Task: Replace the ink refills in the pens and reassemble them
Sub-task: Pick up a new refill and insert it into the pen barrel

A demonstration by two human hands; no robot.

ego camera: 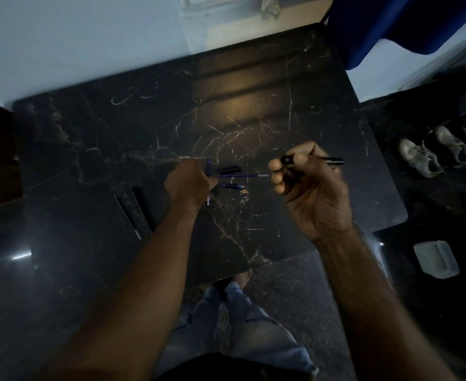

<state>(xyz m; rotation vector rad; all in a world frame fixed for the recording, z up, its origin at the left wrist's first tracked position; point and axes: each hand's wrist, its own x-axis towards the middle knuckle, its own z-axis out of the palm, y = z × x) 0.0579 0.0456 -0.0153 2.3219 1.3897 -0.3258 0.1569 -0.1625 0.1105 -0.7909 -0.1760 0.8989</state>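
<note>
Two hands are working over the black marbled table [254,78], and we are keeping both of them near its middle, a little toward the near edge. Our right hand [311,185] is closing around a black pen barrel [333,161], whose ends are poking out on either side of the fist. Our left hand [190,182] is curling shut around a thin blue refill [208,167], held roughly upright to the near edge, one tip showing above the knuckles and one below.

Between the hands, a second blue refill [243,176] is lying flat on the table, pale tip pointing toward the right hand. Just beyond it a short black cap [230,169] is resting, and just nearer us a small blue-black piece [232,186], too dim to name. Toward the left near edge, two more slim dark pens [133,213] are lying side by side.

We are judging all these parts as very light. The refills are looking thin and likely to flex or kink, so we are wanting to pinch them near the middle or close to the end going in. The barrel is seeming stiff and smooth, perhaps slippery, so a full wrap near its open end should be steadying it.
</note>
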